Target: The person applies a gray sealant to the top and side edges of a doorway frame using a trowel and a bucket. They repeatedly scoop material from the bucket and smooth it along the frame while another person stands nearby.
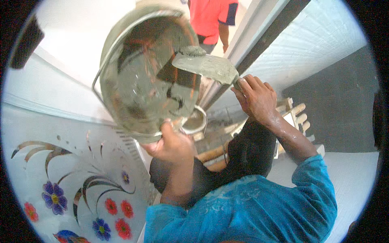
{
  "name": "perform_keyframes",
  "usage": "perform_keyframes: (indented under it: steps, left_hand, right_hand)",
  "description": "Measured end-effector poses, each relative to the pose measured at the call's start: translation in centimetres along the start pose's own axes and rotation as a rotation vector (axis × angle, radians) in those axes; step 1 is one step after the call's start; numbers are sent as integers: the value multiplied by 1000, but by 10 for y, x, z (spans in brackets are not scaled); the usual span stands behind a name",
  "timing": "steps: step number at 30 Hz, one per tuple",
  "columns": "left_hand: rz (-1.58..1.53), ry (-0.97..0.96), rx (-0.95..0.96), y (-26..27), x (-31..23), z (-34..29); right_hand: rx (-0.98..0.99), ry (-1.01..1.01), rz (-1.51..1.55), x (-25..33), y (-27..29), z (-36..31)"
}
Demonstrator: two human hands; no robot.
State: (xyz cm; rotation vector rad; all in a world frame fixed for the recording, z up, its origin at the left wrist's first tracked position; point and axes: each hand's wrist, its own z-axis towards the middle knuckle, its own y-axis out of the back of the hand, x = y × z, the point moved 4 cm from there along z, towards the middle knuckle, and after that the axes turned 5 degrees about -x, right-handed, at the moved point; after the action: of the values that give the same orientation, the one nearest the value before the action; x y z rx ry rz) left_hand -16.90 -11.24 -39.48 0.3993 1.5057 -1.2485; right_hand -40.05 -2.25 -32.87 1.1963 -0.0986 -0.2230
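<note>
A bucket, caked with grey mortar and fitted with a wire handle, is tilted so that its mouth faces me. My left hand grips its lower rim. Wet grey mortar coats the inside, with orange streaks showing through. My right hand is closed round the handle end of a trowel, whose grey-smeared blade points left across the bucket's mouth. A lump of mortar sits at the blade's far edge. The fingers hide most of the trowel's handle.
Below the large bucket is a smaller round container with a pale rim. Bamboo poles lie beyond my right forearm. A flower-decorated panel stands at left. A person in a red shirt is beyond the bucket, beside a pale frame.
</note>
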Motion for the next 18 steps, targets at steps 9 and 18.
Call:
perform_keyframes:
  steps: [9, 18]
  left_hand:
    - [-124, 417, -65, -2, 21, 7]
    - [177, 419, -18, 8, 59, 5]
  right_hand:
    - [-871, 230, -267, -58, 162, 59]
    - [-1217, 397, -394, -77, 319, 146]
